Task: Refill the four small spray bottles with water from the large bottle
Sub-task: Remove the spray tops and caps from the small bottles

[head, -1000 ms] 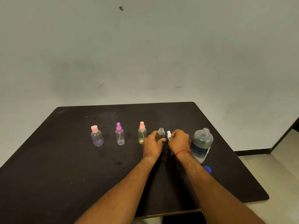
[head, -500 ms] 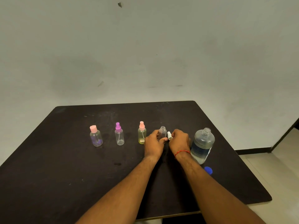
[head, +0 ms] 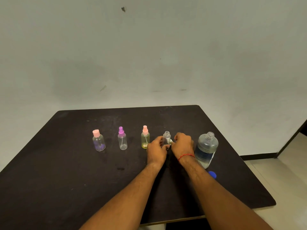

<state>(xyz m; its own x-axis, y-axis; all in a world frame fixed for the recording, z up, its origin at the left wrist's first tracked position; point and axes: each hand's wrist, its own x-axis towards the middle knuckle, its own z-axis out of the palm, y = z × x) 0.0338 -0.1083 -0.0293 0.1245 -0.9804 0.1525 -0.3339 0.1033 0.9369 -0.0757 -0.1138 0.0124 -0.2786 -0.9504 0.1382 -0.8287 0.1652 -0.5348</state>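
A dark, matte table (head: 66, 188) fills the lower half of the frame, set against a plain pale wall (head: 149, 55), with a strip of light floor (head: 285, 163) at the far right. Nearest the camera, two bare forearms rise from the bottom edge toward the middle of the frame. To the right of the right forearm, a small blue cap (head: 212, 174) lies flat on the table, just below the large bottle (head: 206, 149), which stands upright and uncapped at centre right with clear water in it. The right hand (head: 182, 144), with a red thread (head: 185, 156) around the wrist, is curled closed around a small white spray top (head: 170, 142), only a sliver of which shows between the two hands. The left hand (head: 156, 149), just beside it, wraps its fingers around the lower body of an open clear spray bottle (head: 166, 136), whose bare threaded neck stands upright above the knuckles. Further left across the middle of the frame, three more small bottles stand capped and upright in a row, well apart from each other: a yellowish bottle (head: 145, 137) with a pink sprayer just beside the left hand, a clear bottle (head: 122, 139) with a purple sprayer, and a rounder bottle (head: 98, 141) with a pink cap and a purple tint at its base.
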